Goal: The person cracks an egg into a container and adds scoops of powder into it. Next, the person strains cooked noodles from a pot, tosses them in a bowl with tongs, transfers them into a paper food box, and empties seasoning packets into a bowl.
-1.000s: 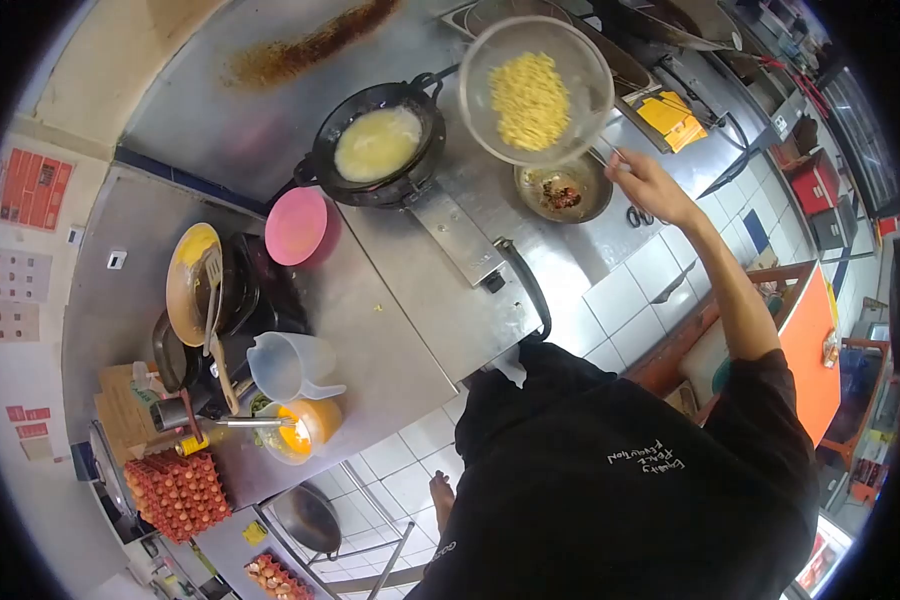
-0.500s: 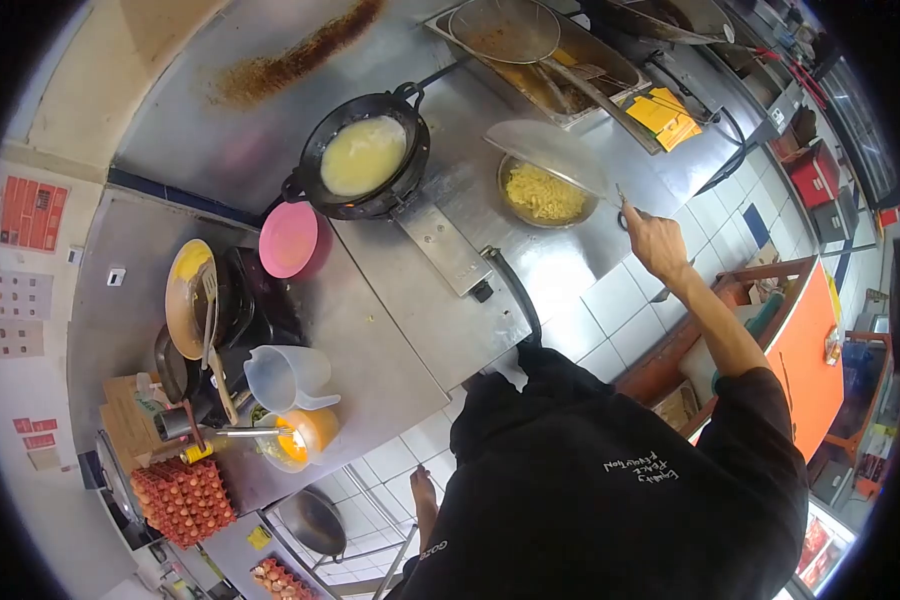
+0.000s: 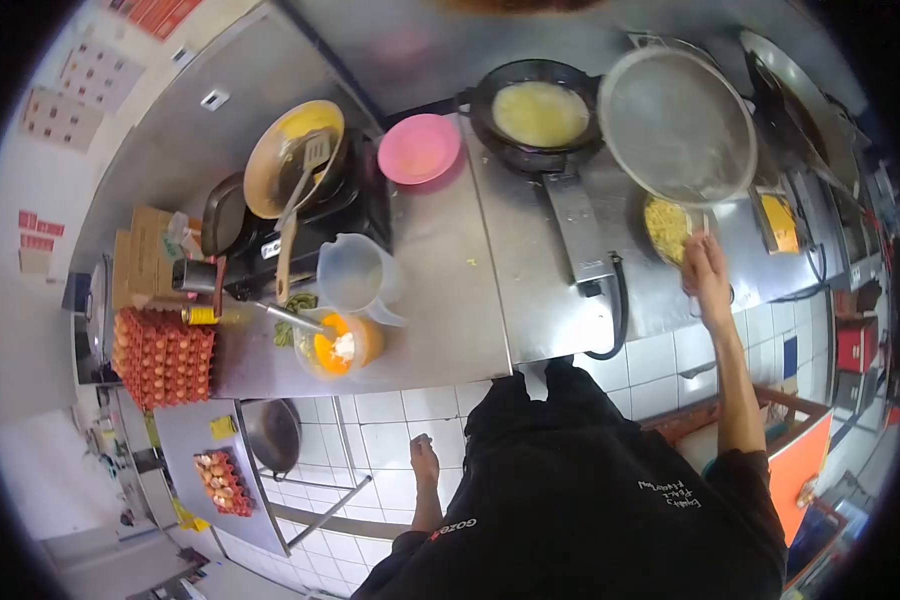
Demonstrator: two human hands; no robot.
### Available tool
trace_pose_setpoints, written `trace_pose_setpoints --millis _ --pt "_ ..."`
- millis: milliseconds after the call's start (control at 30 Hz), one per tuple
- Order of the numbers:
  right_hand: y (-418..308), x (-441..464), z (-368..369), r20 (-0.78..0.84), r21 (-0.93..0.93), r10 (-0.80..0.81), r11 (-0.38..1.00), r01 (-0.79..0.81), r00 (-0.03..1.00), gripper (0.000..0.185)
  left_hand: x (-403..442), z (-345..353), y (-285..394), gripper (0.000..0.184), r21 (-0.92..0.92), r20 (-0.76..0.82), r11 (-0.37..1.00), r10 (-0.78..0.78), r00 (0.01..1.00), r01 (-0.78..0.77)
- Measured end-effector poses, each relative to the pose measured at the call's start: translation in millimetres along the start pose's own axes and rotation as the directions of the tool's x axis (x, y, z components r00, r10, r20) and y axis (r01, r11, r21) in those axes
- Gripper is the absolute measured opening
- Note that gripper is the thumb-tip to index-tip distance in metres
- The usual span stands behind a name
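My right hand (image 3: pixel 707 272) grips the handle of a large round mesh strainer (image 3: pixel 678 122). The strainer is raised flat side towards me, between the wok and the bowl, and partly covers the bowl behind it. Below its rim, a bowl of yellow shredded food (image 3: pixel 664 228) stands on the steel counter, close to my hand. Pale yellow liquid (image 3: pixel 540 112) fills the black wok (image 3: pixel 490 130) on the burner, with bubbles or foam on top. My left hand (image 3: pixel 424 460) hangs low at my side over the floor, fingers loosely extended and holding nothing.
On the left of the steel counter (image 3: pixel 440 300) stand a pink plate (image 3: pixel 420 150), a pan with a spatula (image 3: pixel 315 150), a clear jug (image 3: pixel 355 272) and a jug of orange egg mix (image 3: pixel 365 343). Stacked egg trays (image 3: pixel 165 355) sit at the far left. Yellow packets (image 3: pixel 778 222) lie right.
My right hand has lifted the strainer from over the bowl and tilted it up, towards the wok. The camera has turned, shifting the whole scene. My left hand still hangs down.
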State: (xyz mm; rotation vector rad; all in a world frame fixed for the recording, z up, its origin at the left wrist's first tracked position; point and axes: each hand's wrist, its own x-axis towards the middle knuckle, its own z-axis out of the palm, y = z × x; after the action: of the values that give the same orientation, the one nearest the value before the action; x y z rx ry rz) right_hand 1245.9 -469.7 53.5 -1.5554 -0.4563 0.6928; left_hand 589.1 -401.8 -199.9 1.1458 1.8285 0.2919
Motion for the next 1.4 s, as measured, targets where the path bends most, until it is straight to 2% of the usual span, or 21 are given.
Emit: trace_pose_setpoints --millis 133,200,367,500,567,600,633,667,700,733,800,867,933,967,1033,1100,1167,1233,1300,1367,1400 --pt "-45 34 171 0.174 -0.109 -0.1 0.987 0.12 0.98 0.014 1 -12 -41 0.042 -0.136 -0.03 0.988 0.063 0.998 -0.067" --pt "-24 69 251 0.251 -0.349 -0.452 0.783 0.515 0.856 0.02 -9 -20 -48 0.042 -0.095 -0.041 0.995 0.003 0.999 -0.007" --pt "47 127 406 0.218 -0.731 -0.253 0.597 0.329 0.943 0.025 -31 -44 -76 0.04 -0.123 -0.067 0.992 -0.028 0.997 0.019" --pt "130 173 454 0.197 -0.578 -0.208 0.764 0.285 0.958 0.033 -32 -70 -72 0.038 -0.016 0.022 0.995 0.098 0.995 -0.098" --pt "132 162 445 0.096 -0.55 -0.123 0.821 0.155 0.988 0.042 -7 -84 -104 0.037 0.093 0.055 0.878 0.467 0.883 -0.47" --pt "122 148 440 0.04 -0.547 -0.068 0.834 0.079 0.997 0.047 -7 -81 -86 0.033 -0.143 0.014 0.985 0.103 0.995 -0.1" --pt "109 130 434 0.004 -0.539 -0.038 0.842 0.034 0.999 0.052 3 -82 -71 0.034 -0.105 0.072 0.989 0.116 0.991 -0.108" --pt "95 106 412 0.116 -0.546 -0.054 0.831 0.109 0.992 0.059 20 -80 -55 0.034 -0.067 0.144 0.99 0.136 0.98 -0.127" --pt "145 107 418 0.12 -0.604 -0.292 0.737 0.303 0.949 0.044 37 -79 -38 0.034 -0.023 0.216 0.987 0.16 0.963 -0.158" --pt "127 63 384 0.267 -0.624 -0.443 0.598 0.504 0.856 0.034 56 -73 -17 0.035 0.021 0.296 0.98 0.184 0.937 -0.199" --pt "113 -10 319 0.338 -0.757 -0.295 0.48 0.444 0.894 0.044 96 -49 31 0.035 0.102 0.452 0.951 0.216 0.866 -0.291" --pt "131 -71 234 0.273 -0.78 -0.22 0.519 0.35 0.936 0.048 122 -11 81 0.036 0.155 0.573 0.907 0.24 0.783 -0.392" --pt "162 -125 141 -0.093 -0.7 -0.022 0.712 -0.05 0.995 0.033 136 34 129 0.036 0.183 0.679 0.847 0.258 0.687 -0.5" --pt "183 -148 93 -0.245 -0.701 0.155 0.654 -0.285 0.957 0.027 137 59 153 0.037 0.191 0.724 0.813 0.262 0.638 -0.55" --pt "228 -206 2 -0.595 -0.542 0.073 0.699 -0.467 0.8 0.027 128 114 196 0.037 0.192 0.806 0.737 0.258 0.532 -0.648" --pt "221 -260 -75 -0.744 -0.11 0.242 0.875 -0.471 0.623 0.029 108 171 231 0.038 0.185 0.865 0.66 0.243 0.439 -0.729" --pt "217 -307 -144 -0.877 0.106 0.313 0.866 -0.489 0.364 0.044 75 231 259 0.038 0.169 0.911 0.585 0.214 0.352 -0.793" --pt "223 -352 -217 -0.943 0.197 0.291 0.88 -0.432 0.162 0.036 38 290 278 0.039 0.147 0.946 0.507 0.179 0.27 -0.849" --pt "290 -377 -297 -1.0 0.016 0.016 0.994 -0.105 0.003 0.03 -7 349 294 0.04 0.122 0.971 0.424 0.134 0.195 -0.897" --pt "295 -399 -372 -0.984 -0.068 -0.122 0.928 -0.366 -0.128 0.041 -53 409 304 0.04 0.102 0.988 0.335 0.076 0.134 -0.937" --pt "295 -407 -413 -0.974 -0.053 -0.127 0.935 -0.351 -0.19 0.041 -77 439 308 0.041 0.097 0.992 0.291 0.046 0.116 -0.952"
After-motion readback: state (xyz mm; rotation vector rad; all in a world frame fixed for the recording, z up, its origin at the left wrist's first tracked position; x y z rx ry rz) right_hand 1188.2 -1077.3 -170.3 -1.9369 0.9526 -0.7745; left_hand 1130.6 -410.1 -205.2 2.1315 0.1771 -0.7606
